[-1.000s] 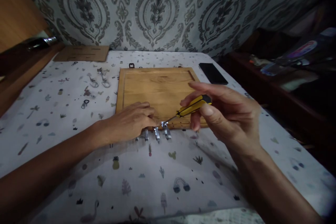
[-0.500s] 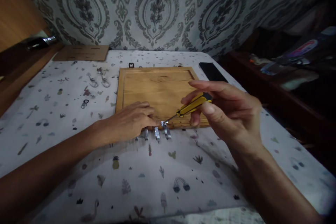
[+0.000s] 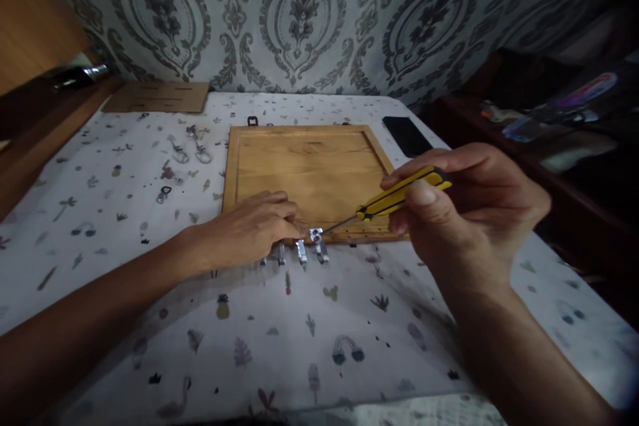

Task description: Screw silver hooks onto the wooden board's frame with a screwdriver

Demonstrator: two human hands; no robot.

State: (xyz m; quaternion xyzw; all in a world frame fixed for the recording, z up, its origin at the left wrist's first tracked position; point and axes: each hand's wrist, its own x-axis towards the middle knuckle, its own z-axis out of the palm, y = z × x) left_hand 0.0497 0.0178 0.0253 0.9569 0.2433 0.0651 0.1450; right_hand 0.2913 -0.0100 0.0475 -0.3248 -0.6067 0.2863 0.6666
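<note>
My right hand (image 3: 464,206) grips a screwdriver (image 3: 404,193) with a yellow and black handle, thumb on one side and fingers on the other. Its thin shaft slants down left, the tip close to a shiny metal hook (image 3: 316,235) on the near edge of a wooden board (image 3: 309,173). Whether the tip touches the screw there, I cannot tell. Bent over the near edge of the board, my left hand (image 3: 254,226) holds it, fingertips beside the hooks and partly hidden. More metal hooks (image 3: 301,253) stick out from this edge under and beside that hand.
Keyrings (image 3: 200,150) and a small clasp (image 3: 164,194) lie left of the board. Behind them is a piece of cardboard (image 3: 157,97). A black phone (image 3: 407,136) lies at the back right. A patterned cloth (image 3: 279,346) covers the table; a clear bottle (image 3: 564,103) is off to the right.
My right hand has moved right with the screwdriver, drawing its tip back from the rightmost hook and exposing the hook's plate. My left hand stays in place on the board.
</note>
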